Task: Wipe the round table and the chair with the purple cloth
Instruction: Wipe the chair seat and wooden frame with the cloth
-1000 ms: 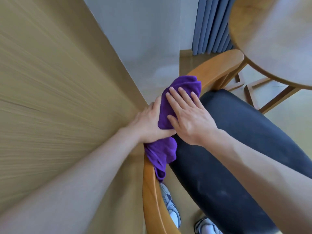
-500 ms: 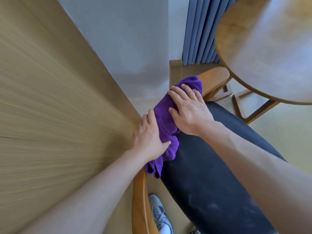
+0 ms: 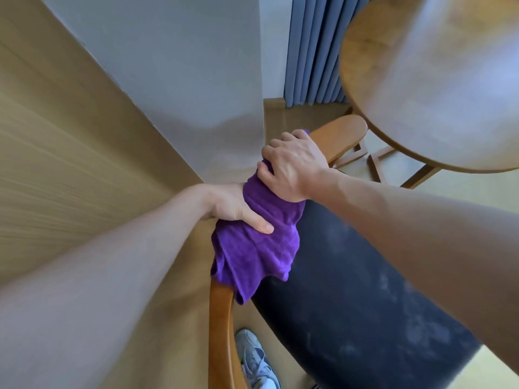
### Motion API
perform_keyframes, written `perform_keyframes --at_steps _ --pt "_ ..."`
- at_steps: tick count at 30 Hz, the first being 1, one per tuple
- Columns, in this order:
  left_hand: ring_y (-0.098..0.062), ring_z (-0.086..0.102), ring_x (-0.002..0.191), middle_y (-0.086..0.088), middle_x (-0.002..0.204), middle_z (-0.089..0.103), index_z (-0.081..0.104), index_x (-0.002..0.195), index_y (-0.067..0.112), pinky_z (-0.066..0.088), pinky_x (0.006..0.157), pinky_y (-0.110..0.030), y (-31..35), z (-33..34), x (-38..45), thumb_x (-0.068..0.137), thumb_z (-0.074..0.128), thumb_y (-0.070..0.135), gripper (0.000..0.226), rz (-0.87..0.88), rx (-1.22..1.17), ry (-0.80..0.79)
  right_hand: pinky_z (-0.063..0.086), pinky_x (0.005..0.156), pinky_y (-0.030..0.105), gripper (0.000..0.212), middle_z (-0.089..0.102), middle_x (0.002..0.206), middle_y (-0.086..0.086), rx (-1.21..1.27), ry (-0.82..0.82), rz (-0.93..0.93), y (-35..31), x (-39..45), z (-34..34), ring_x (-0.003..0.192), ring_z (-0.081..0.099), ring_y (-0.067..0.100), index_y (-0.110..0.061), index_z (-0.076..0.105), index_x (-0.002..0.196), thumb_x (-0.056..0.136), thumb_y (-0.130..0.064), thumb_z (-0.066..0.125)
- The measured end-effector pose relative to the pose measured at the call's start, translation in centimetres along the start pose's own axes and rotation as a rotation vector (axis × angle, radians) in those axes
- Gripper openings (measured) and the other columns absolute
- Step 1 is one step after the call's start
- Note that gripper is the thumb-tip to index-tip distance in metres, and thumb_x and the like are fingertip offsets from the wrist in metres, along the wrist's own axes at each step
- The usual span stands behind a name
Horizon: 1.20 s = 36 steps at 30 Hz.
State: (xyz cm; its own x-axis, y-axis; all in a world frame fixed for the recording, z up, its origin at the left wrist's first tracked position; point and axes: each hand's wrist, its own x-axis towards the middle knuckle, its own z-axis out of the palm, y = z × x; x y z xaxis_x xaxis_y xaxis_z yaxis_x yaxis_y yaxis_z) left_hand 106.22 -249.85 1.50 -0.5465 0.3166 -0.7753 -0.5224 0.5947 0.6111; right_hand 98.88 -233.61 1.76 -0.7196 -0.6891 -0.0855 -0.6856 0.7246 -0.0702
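Looking down from the head cam: wood floor [image 3: 70, 164], white wall [image 3: 182, 66], blue curtain [image 3: 311, 51]. One table [image 3: 438, 88], one chair [image 3: 345, 299], one cloth [image 3: 258, 248], one shoe [image 3: 255, 360]. Cloth's draped over the chair's curved wooden rail. Right hand [image 3: 292, 167] curls round its top end, left hand [image 3: 233, 206] clamps it lower, thumb on top, other fingers hidden.

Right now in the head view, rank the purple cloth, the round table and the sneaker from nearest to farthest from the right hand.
1. purple cloth: gripped under the right hand.
2. round table: upper right.
3. sneaker: on the floor, bottom centre.
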Motion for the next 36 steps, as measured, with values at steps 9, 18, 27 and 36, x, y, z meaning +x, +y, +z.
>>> perform_keyframes --at_steps 9,18,27,36 --pt "-0.012 0.072 0.106 0.009 0.115 0.076 0.066 0.112 0.032 0.057 0.086 -0.024 3.7 -2.4 0.3 0.053 0.094 0.044 0.066 -0.238 0.265 -0.13 0.042 0.062 0.034 0.052 0.052 0.058 0.0 0.082 -0.029 -0.022 1.1 2.3 0.3 0.056 0.051 0.022 -0.016 0.052 0.055 0.094 -0.04 0.029" --pt "-0.035 0.043 0.135 -0.012 0.149 0.041 0.017 0.154 0.018 0.042 0.107 -0.049 4.8 8.9 0.6 0.058 0.085 0.076 0.131 -0.285 0.378 0.84 0.029 0.112 0.042 0.051 0.065 0.114 0.003 0.066 0.173 -0.115 4.7 -1.8 2.0 0.113 0.053 0.029 -0.014 0.062 0.11 0.101 -0.039 0.019" --pt "-0.034 0.049 0.131 -0.014 0.15 0.041 0.013 0.16 0.009 0.046 0.105 -0.048 7.9 5.0 4.9 0.079 0.044 0.078 0.111 0.185 0.865 0.831 0.003 0.127 0.044 0.057 0.023 0.168 0.003 0.227 0.084 -0.035 13.0 -4.5 1.0 0.156 0.012 0.025 -0.018 0.023 0.161 0.108 -0.04 0.022" --pt "-0.028 0.03 0.149 -0.01 0.168 0.021 0.006 0.166 0.016 0.035 0.119 -0.043 10.6 1.0 7.8 0.079 0.048 0.072 0.111 0.458 0.97 0.601 0.036 0.101 0.045 0.04 0.063 0.107 0.002 0.48 0.272 0.446 15.3 -4.3 -0.9 0.101 0.059 0.027 -0.017 0.062 0.111 0.089 -0.037 0.036"
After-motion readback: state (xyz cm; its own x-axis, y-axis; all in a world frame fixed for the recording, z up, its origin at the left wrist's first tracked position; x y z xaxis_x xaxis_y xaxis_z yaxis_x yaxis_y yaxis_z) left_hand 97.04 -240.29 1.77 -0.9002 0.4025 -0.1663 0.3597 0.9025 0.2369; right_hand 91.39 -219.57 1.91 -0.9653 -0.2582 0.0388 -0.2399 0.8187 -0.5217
